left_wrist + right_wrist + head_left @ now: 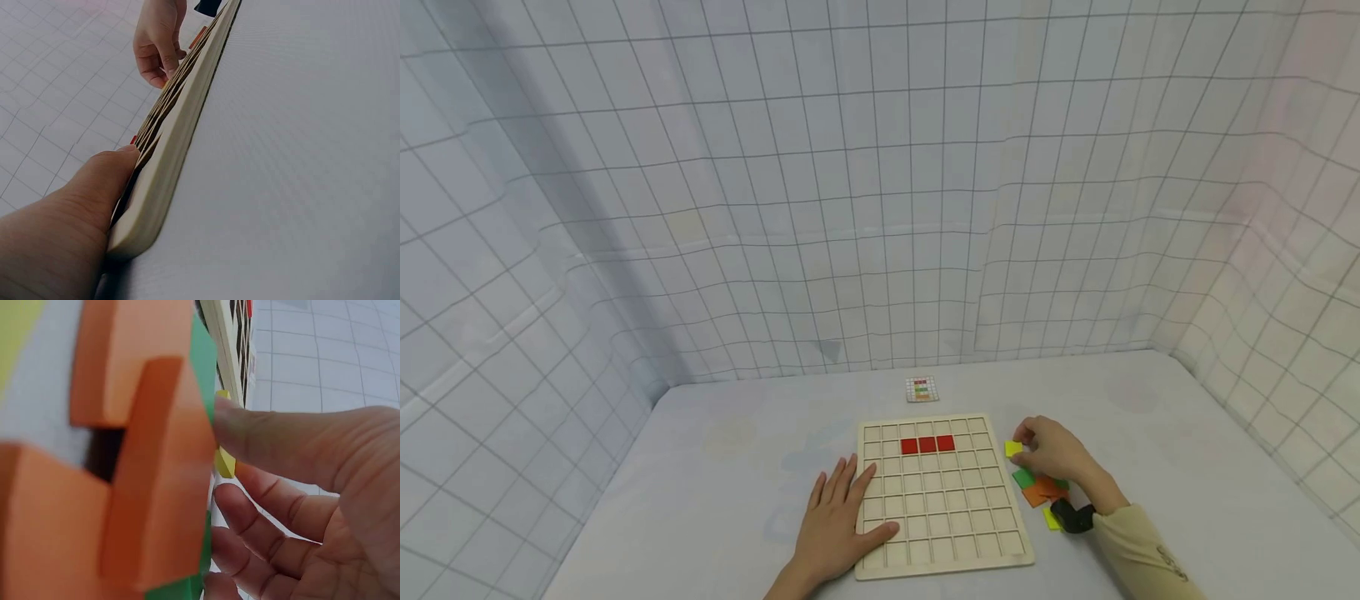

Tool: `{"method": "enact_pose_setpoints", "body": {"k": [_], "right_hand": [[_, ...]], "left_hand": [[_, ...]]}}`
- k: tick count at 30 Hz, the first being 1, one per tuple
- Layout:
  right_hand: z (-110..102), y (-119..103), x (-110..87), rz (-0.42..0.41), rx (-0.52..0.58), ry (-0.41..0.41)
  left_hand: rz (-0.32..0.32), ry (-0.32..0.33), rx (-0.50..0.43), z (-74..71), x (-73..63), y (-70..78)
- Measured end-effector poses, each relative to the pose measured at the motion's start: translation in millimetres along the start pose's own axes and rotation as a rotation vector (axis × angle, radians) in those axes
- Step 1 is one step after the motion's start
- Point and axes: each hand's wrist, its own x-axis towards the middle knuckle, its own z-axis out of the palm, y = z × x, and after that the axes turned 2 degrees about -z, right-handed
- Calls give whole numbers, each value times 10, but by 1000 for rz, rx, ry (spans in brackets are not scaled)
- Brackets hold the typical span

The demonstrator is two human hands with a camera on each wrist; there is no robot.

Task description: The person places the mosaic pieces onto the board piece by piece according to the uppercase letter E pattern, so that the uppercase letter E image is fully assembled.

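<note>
– Why rest the left hand (835, 527) on the board (936, 482) so?
– Probably to keep it from sliding; laid over the left edge with fingers spread, not clamped on anything
– And with the right hand (1056, 450), holding what?
– A yellow tile (1012, 449), pinched in the grip between thumb and finger, just beyond the board's right edge; perhaps held by one side to leave the face uncovered
– Raised off the table (715, 500)?
– Cannot tell
– Why heap the orange tiles (1033, 496) and green tile (1023, 478) so near?
– Likely for easy reach
– Looking like what?
– Thin, squarish, bright plain yellow; similar in shape to the red tiles (927, 445) set in a row on the board
</note>
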Motion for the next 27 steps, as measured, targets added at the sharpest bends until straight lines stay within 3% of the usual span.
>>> {"method": "enact_pose_setpoints", "body": {"k": [9, 16, 22, 27], "right_hand": [[14, -42, -16, 2, 56, 20], [45, -64, -17, -68, 48, 39], [52, -138, -28, -139, 19, 99], [133, -275, 1, -199, 83, 145]], "left_hand": [[7, 11, 3, -2, -4, 6], [43, 59, 0, 11, -15, 9], [19, 24, -4, 14, -3, 8], [9, 9, -2, 8, 4, 0]]}}
